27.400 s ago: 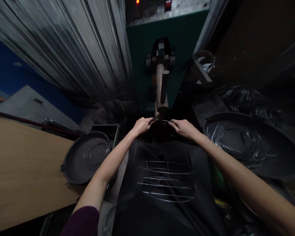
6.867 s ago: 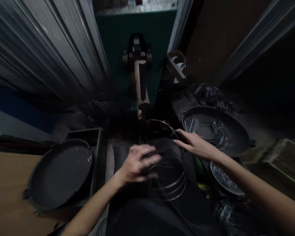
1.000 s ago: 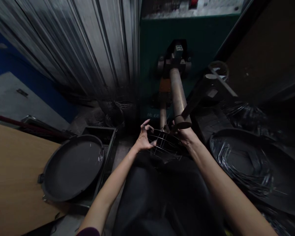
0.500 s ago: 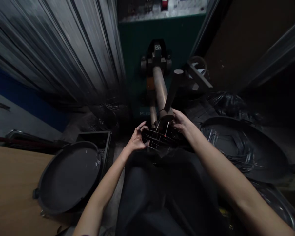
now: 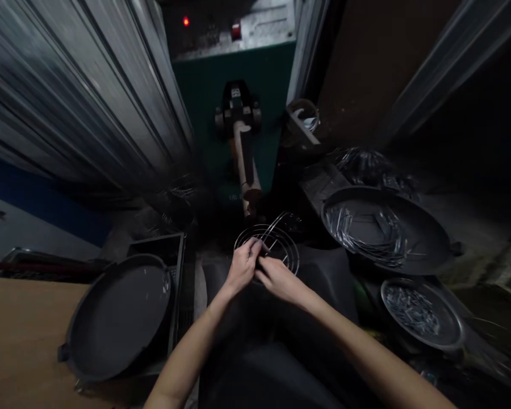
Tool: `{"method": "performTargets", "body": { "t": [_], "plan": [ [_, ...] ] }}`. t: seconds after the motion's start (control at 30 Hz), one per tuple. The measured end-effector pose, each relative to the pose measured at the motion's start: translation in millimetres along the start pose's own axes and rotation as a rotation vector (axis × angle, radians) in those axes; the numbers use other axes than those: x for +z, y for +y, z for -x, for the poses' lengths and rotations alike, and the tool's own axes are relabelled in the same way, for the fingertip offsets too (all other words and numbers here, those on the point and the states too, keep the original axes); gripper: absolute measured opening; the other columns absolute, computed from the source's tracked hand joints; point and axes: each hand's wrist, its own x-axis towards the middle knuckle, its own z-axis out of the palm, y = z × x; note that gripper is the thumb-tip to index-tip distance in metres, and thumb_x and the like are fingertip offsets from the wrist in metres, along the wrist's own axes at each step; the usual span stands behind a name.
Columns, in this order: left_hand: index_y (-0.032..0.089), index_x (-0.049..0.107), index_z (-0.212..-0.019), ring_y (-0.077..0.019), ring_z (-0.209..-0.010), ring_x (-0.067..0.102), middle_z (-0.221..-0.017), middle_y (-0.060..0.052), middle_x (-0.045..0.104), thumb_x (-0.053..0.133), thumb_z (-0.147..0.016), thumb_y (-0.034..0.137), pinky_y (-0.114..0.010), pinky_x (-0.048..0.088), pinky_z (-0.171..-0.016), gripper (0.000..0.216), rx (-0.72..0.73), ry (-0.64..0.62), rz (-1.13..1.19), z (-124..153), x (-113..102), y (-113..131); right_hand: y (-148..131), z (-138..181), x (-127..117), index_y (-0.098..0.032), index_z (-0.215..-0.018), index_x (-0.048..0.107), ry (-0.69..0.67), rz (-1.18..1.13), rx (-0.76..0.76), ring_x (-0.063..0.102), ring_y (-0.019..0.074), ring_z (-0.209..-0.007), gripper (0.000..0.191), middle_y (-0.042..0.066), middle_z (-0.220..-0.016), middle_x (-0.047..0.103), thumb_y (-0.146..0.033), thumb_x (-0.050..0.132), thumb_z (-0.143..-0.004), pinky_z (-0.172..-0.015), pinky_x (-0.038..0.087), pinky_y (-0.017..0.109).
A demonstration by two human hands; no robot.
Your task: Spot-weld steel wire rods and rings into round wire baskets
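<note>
The left hand (image 5: 242,266) and right hand (image 5: 278,279) meet fingertip to fingertip. Both pinch the near rim of the round basket of thin silvery wire rings (image 5: 274,243), so its far side stays free, facing the brown metal arm (image 5: 247,165) of the green machine. The basket sits over the dark lap. A wide dark pan of loose wire pieces (image 5: 428,227) lies close on the right, and another dark round pan (image 5: 111,318) on the left.

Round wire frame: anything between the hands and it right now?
Nothing visible. The left hand and the right hand both grip the round silver wire frame at its near rim. The brown cylindrical machine arm stands beyond the frame, apart from it.
</note>
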Motion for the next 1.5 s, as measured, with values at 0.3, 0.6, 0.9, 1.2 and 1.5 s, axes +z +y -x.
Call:
{"method": "performTargets", "body": {
  "t": [0.3,0.6,0.9,1.2,1.5],
  "plan": [
    [0.017,0.044,-0.065,-0.0083,-0.053,0.035,-0.059,0.003,0.04,0.043,-0.088,0.056,-0.021,0.03,-0.051,0.046,0.076,-0.003,0.021,15,-30,24,27,36,-125,-0.024,-0.123,0.058,0.325,0.264,-0.133,0.061,0.0259,-0.103,0.039,0.009,-0.115,0.063,-0.029,0.053,-0.084,-0.089,0.049,0.041],
    [0.016,0.054,-0.069,-0.0071,-0.044,0.038,-0.052,0.004,0.042,0.037,-0.089,0.058,-0.019,0.031,-0.044,0.05,-0.127,-0.202,0.058,17,-21,15,36,87,-110,-0.023,-0.098,0.067,0.018,0.445,-0.061,0.064,0.022,-0.07,0.029,0.007,-0.079,0.068,-0.041,0.046,-0.09,-0.064,0.046,0.031],
    [0.015,0.061,-0.109,-0.0127,-0.082,0.068,-0.096,-0.006,0.072,0.033,-0.097,0.032,-0.02,0.05,-0.071,0.034,0.503,0.047,-0.618,42,16,-34,39,102,-77,-0.014,-0.12,0.057,0.17,0.645,-0.097,0.063,0.0215,-0.083,0.04,0.011,-0.1,0.068,-0.031,0.03,-0.097,-0.071,0.047,0.031],
    [0.012,0.061,-0.1,-0.0106,-0.066,0.066,-0.078,-0.006,0.071,0.034,-0.097,0.027,-0.019,0.05,-0.064,0.031,0.523,0.188,-0.694,82,11,-53,30,88,-50,-0.017,-0.121,0.06,0.236,0.976,-0.287,0.048,0.0126,-0.05,0.047,0.001,-0.065,0.063,-0.004,0.04,-0.081,-0.054,0.034,0.025],
    [0.018,0.061,-0.117,-0.0106,-0.066,0.064,-0.08,-0.005,0.068,0.034,-0.098,0.032,-0.019,0.043,-0.059,0.036,0.405,-0.054,-0.941,27,4,-56,49,49,-50,-0.014,-0.124,0.056,0.019,1.128,-0.11,0.051,0.0148,-0.056,0.04,0.009,-0.079,0.063,-0.013,0.038,-0.088,-0.052,0.03,0.027]
  ]
}}
